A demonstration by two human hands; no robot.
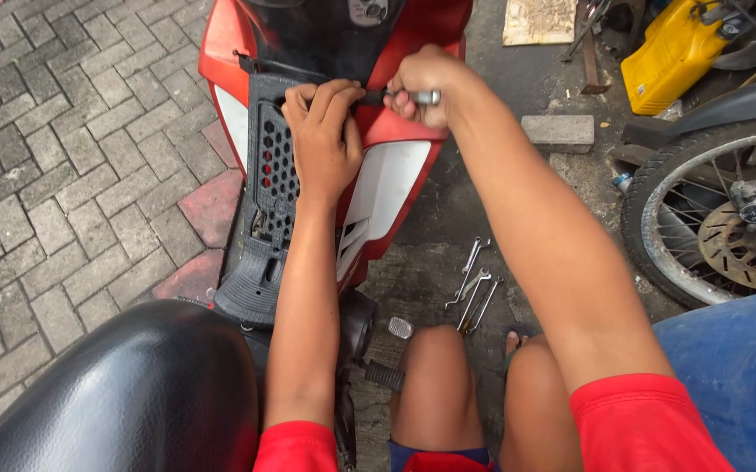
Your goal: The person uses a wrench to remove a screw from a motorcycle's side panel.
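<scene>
Head view: tool [413, 97] between fingers [402, 103].

Paved ground under a red scooter

Grey brick paving [63, 175] gives way at three o'clock to stained concrete [422, 280], where silver metal spanners [474, 288] lie; a grey stone block [558, 131] sits at one o'clock.

Slim metal-tipped tool [413, 96] lies level against the red scooter panel [404, 131]; black perforated footboard [273, 175] sits just left, tilted.
</scene>
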